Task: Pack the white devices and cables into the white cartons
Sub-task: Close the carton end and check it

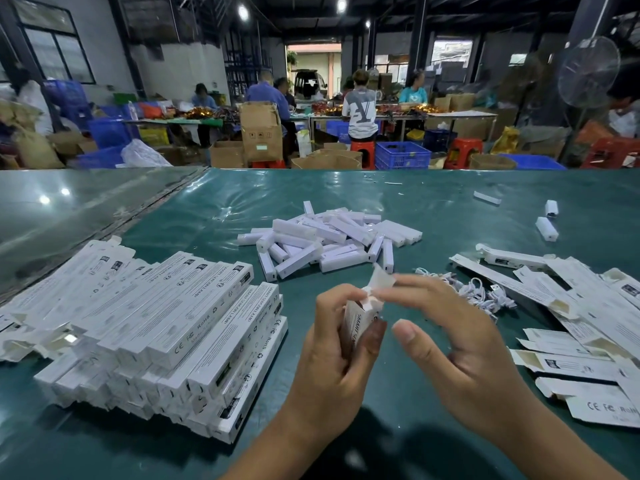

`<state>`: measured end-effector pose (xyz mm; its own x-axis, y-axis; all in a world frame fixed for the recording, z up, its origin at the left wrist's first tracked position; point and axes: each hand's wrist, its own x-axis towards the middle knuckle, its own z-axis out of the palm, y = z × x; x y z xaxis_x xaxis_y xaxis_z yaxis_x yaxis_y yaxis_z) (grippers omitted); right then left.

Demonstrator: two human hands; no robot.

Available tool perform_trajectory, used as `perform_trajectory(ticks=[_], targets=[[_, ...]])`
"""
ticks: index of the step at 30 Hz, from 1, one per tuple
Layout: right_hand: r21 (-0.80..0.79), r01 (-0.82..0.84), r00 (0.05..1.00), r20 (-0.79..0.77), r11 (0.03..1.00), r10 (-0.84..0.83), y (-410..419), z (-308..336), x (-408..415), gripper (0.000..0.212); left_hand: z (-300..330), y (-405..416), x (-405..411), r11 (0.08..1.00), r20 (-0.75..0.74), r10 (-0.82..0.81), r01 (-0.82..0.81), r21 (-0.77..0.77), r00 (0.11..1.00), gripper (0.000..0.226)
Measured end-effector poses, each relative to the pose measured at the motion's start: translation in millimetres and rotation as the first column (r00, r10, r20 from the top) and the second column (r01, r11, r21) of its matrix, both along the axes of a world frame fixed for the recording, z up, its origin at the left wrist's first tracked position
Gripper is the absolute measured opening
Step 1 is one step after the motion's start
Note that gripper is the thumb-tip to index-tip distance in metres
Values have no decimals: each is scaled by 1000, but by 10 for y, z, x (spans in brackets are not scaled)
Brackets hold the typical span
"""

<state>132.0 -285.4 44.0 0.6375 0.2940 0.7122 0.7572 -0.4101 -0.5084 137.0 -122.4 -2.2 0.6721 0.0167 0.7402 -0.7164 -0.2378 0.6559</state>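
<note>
1. Head view, counts: one carton (356, 323) is in the person's hands, above the near middle of the green table (433, 216). To the left lies one big stack of filled cartons (166, 327), too many and too overlapped to count.
2. Beyond the hands sits a pile of white devices (329, 240), a few dozen at a guess, too heaped for an exact count. Three more loose devices (546, 229) lie apart at the far right of the table.
3. One tangle of white cables (474, 289) lies just right of the hands; the cables cannot be counted one by one.
4. At the right edge flat unfolded cartons (568, 299) are spread in an overlapping heap, roughly a dozen visible.
5. The left hand (341, 344) is curled round the carton, holding it upright with thumb and fingers wrapped on its sides.
6. The right hand (446, 327) is half open: its fingertips (388, 292) pinch the carton's open top flap (381, 280), while the thumb stands free and straight below.
</note>
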Motion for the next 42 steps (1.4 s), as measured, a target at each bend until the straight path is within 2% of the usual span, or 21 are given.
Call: perform_trajectory(ticks=[2,4,7,9,11,14,24,33,42], targets=[[278,-68,975,-184,958,122,50,8,-27,30,-3,-38,-1,1000,18,-5,4,20,1000,28],[469,-26,938,-294,883,184,103,56,-21,31,-3,-82,-15,998,45,7,-10,63,999,29],[414,17,939,-320,910,128,134,129,3,17,-15,-141,-25,996,42,45,-49,79,998,29],[379,1,946,-299,925,122,134,146,-9,7,-28,-161,-26,1000,5,-18,18,15,1000,34],[301,38,975,-220,953,31,129,134,-34,7,-50,-151,-30,993,-45,-112,110,-40,993,39],[201,123,991,-81,972,-108,134,112,-49,13,-50,-145,-37,993,-74,-120,118,-30,990,45],[161,210,976,18,964,-215,135,102,-76,15,-13,-177,-59,992,-35,-127,127,2,991,44],[184,242,969,4,953,-247,138,118,-105,17,-34,-189,-70,996,-55,-88,89,31,995,52],[133,292,941,139,947,-309,159,74,-95,13,9,-192,-107,995,-45,-90,92,33,995,55]])
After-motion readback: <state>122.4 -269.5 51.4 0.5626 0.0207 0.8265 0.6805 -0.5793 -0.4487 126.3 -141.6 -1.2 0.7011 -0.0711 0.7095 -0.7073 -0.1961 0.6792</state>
